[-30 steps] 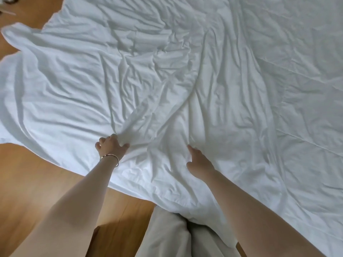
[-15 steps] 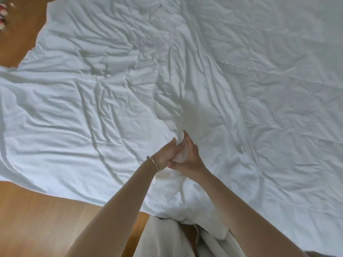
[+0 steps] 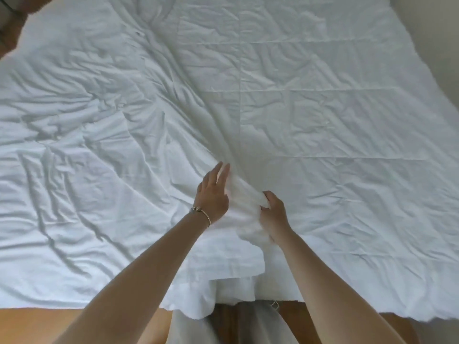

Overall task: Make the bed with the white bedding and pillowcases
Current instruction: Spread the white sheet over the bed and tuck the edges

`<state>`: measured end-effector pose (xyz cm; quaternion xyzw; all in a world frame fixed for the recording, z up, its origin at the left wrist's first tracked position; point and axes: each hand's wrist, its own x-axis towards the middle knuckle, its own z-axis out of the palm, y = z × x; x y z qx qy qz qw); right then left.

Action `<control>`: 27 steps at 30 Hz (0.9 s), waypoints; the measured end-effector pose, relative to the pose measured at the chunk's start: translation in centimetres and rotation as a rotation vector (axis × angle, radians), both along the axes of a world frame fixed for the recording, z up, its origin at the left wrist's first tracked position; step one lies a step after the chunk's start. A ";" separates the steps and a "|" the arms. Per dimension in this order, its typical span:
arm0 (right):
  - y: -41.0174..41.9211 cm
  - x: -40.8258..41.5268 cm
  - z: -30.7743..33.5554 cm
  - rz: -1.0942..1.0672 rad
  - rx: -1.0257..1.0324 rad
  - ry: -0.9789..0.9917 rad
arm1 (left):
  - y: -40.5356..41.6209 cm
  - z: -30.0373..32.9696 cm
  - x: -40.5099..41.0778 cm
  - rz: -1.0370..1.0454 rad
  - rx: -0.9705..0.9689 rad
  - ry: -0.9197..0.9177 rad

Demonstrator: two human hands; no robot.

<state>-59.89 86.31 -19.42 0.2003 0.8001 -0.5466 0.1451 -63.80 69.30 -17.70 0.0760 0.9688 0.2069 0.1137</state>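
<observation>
My right hand (image 3: 273,214) pinches a sheet (image 3: 323,120) fold, fingertips hidden; my left hand (image 3: 213,194), at nine o'clock, lies flat, fingers together.

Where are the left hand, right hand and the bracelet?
left hand (image 3: 212,194), head view, back of the hand.
right hand (image 3: 274,213), head view, back of the hand, fingers gripping bunched sheet.
bracelet (image 3: 201,211), head view, band at the left wrist.

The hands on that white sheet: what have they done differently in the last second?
They came together from apart. The right hand now grips a bunched fold of the sheet; the left hand has let go and rests on it with straight fingers. The sheet stays spread, still wrinkled.
</observation>
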 end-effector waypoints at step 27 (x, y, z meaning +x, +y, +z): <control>41.9 10.1 -3.7 -0.440 0.472 -0.422 | 48.5 -6.6 -8.0 -0.946 -0.072 -0.163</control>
